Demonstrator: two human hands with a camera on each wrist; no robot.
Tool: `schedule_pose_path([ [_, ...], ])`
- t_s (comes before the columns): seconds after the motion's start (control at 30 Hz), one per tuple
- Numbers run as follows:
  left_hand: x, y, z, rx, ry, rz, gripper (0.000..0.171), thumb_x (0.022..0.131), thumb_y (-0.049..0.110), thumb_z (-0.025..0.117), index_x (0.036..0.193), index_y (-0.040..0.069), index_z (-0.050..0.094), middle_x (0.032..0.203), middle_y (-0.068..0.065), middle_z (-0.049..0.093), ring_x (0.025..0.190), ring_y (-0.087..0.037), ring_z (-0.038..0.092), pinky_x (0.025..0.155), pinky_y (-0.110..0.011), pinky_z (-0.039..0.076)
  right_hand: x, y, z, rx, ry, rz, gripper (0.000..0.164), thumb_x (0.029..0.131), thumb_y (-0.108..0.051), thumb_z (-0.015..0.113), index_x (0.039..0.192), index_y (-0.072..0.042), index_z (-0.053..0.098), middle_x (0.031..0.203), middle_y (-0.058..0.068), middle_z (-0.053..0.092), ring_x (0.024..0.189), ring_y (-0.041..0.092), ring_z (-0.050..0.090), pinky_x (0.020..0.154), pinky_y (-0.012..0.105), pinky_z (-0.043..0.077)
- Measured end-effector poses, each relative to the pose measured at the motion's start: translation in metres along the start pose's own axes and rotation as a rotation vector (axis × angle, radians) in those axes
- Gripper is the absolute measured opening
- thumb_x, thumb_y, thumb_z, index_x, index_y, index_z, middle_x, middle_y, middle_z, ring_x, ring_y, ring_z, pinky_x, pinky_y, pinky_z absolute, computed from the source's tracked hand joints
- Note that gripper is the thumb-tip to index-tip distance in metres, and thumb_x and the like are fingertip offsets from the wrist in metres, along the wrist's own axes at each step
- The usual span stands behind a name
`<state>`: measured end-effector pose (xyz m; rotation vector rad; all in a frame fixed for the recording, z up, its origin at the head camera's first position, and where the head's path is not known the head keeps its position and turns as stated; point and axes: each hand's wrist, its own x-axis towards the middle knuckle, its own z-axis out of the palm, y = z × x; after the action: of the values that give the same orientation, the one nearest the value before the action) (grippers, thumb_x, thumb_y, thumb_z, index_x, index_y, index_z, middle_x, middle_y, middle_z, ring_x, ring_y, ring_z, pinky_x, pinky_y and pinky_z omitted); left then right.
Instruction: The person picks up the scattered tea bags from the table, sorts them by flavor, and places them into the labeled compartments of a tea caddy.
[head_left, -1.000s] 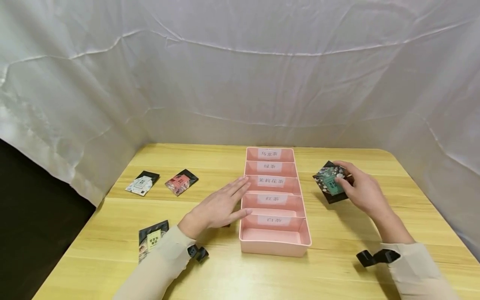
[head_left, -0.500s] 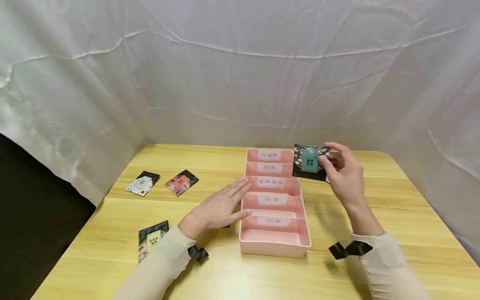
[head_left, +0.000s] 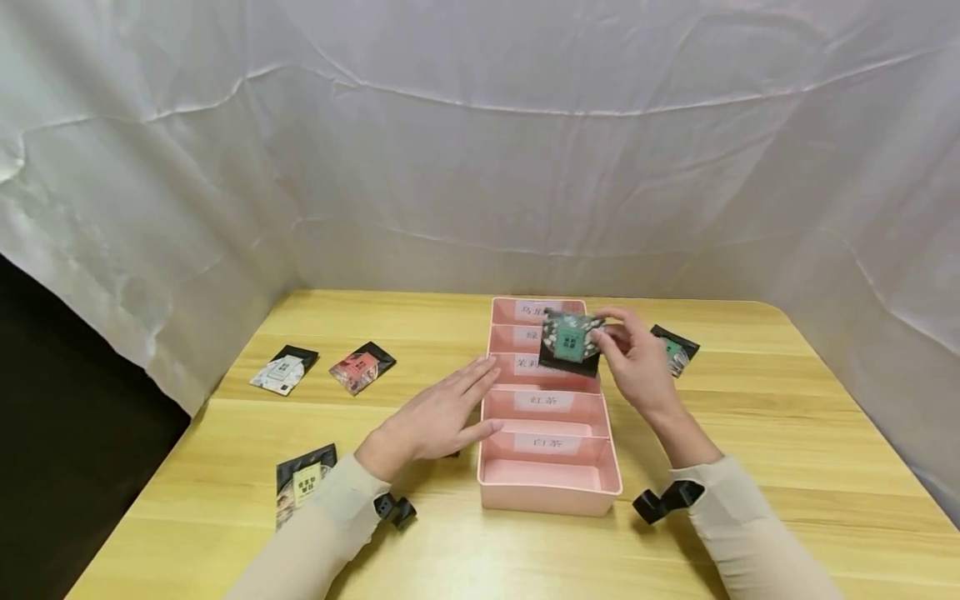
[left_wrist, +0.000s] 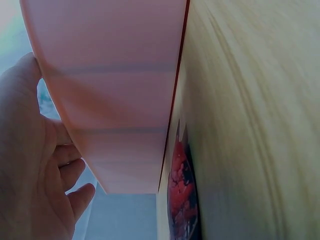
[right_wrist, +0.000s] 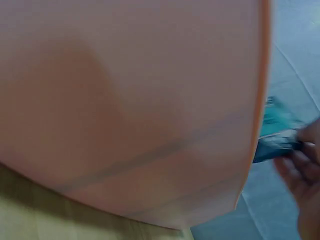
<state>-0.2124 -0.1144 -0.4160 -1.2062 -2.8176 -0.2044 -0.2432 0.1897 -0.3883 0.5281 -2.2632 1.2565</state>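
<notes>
My right hand point(head_left: 637, 362) pinches a black tea sachet point(head_left: 570, 342) with a green label and white flowers by its right edge. The sachet is over the middle compartments of a pink divided box point(head_left: 551, 497), partly covering their paper labels. In the right wrist view the sachet point(right_wrist: 275, 140) shows past the box's rim, held between thumb and fingers. My left hand point(head_left: 435, 412) rests with straight fingers on the box's left rim. From the left wrist view, its fingers point(left_wrist: 72, 172) lie along the rim of the box point(left_wrist: 115, 95).
On the left of the table lie a white-patterned sachet point(head_left: 285, 369), a red-labelled one point(head_left: 363, 367) and a yellow-labelled one point(head_left: 303, 483), partly behind the left sleeve. Another green-labelled sachet point(head_left: 677, 350) lies right of the box. A red sachet point(left_wrist: 182, 200) lies beside the box's left wall.
My right hand has carried the green-labelled sachet leftward from the right side of the table to above the box, uncovering another sachet behind it. The left hand has stayed in place.
</notes>
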Motion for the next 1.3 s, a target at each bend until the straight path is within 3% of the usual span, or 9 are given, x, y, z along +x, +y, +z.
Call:
schedule_pose_path([
  [0.1, -0.001, 0.0, 0.001, -0.006, -0.003, -0.004, 0.08, 0.101, 0.06, 0.025, 0.156, 0.003, 0.017, 0.163, -0.01, 0.006, 0.149, -0.026, 0.008, 0.119, -0.034, 0.009, -0.002, 0.003, 0.002, -0.107, -0.138, -0.005, 0.018, 0.097, -0.015, 0.064, 0.113, -0.007, 0.066, 0.095, 0.008, 0.073, 0.08, 0.018, 0.069, 0.068, 0.03, 0.056],
  [0.17, -0.002, 0.0, 0.001, -0.008, -0.003, -0.005, 0.079, 0.101, 0.06, 0.026, 0.156, 0.002, 0.018, 0.163, -0.01, 0.007, 0.149, -0.025, 0.007, 0.119, -0.034, 0.01, -0.002, 0.004, 0.0, -0.173, -0.176, 0.003, 0.019, 0.098, -0.021, 0.063, 0.111, -0.009, 0.068, 0.097, 0.005, 0.073, 0.083, 0.02, 0.069, 0.071, 0.037, 0.057],
  [0.4, -0.001, 0.0, 0.001, 0.0, -0.002, 0.002, 0.08, 0.101, 0.06, 0.025, 0.156, 0.002, 0.017, 0.163, -0.011, 0.007, 0.149, -0.026, 0.009, 0.119, -0.036, 0.013, 0.003, 0.016, -0.022, -0.211, -0.101, 0.083, 0.026, 0.099, -0.028, 0.06, 0.11, -0.006, 0.068, 0.098, 0.01, 0.071, 0.086, 0.026, 0.067, 0.076, 0.045, 0.055],
  [0.7, -0.001, 0.0, 0.001, -0.011, 0.005, 0.01, 0.079, 0.102, 0.059, 0.026, 0.155, 0.001, 0.018, 0.163, -0.012, 0.008, 0.148, -0.028, 0.011, 0.118, -0.04, 0.017, 0.006, 0.055, -0.055, -0.26, -0.063, 0.229, 0.034, 0.101, -0.032, 0.056, 0.117, -0.004, 0.065, 0.105, 0.014, 0.069, 0.093, 0.027, 0.063, 0.078, 0.036, 0.049],
  [0.9, -0.002, -0.001, 0.001, -0.014, 0.008, 0.002, 0.079, 0.102, 0.059, 0.028, 0.156, 0.002, 0.018, 0.163, -0.011, 0.008, 0.149, -0.026, 0.01, 0.119, -0.038, 0.016, 0.004, 0.078, -0.073, -0.262, -0.045, 0.298, 0.038, 0.101, -0.031, 0.054, 0.122, -0.001, 0.062, 0.112, 0.02, 0.066, 0.103, 0.036, 0.06, 0.086, 0.049, 0.048],
  [1.13, -0.002, -0.001, 0.001, -0.009, 0.006, 0.001, 0.079, 0.101, 0.06, 0.025, 0.156, 0.002, 0.016, 0.163, -0.011, 0.007, 0.149, -0.027, 0.01, 0.119, -0.037, 0.014, 0.0, 0.101, -0.081, -0.285, -0.092, 0.362, 0.046, 0.102, -0.037, 0.051, 0.128, 0.001, 0.058, 0.119, 0.024, 0.062, 0.111, 0.042, 0.055, 0.091, 0.057, 0.045],
  [1.3, -0.002, 0.0, 0.001, -0.013, 0.002, -0.002, 0.08, 0.101, 0.06, 0.024, 0.156, 0.003, 0.017, 0.163, -0.011, 0.006, 0.149, -0.026, 0.01, 0.119, -0.034, 0.011, -0.004, 0.112, -0.082, -0.346, -0.18, 0.404, 0.05, 0.102, -0.036, 0.051, 0.134, 0.002, 0.051, 0.124, 0.027, 0.058, 0.111, 0.044, 0.052, 0.09, 0.059, 0.043],
])
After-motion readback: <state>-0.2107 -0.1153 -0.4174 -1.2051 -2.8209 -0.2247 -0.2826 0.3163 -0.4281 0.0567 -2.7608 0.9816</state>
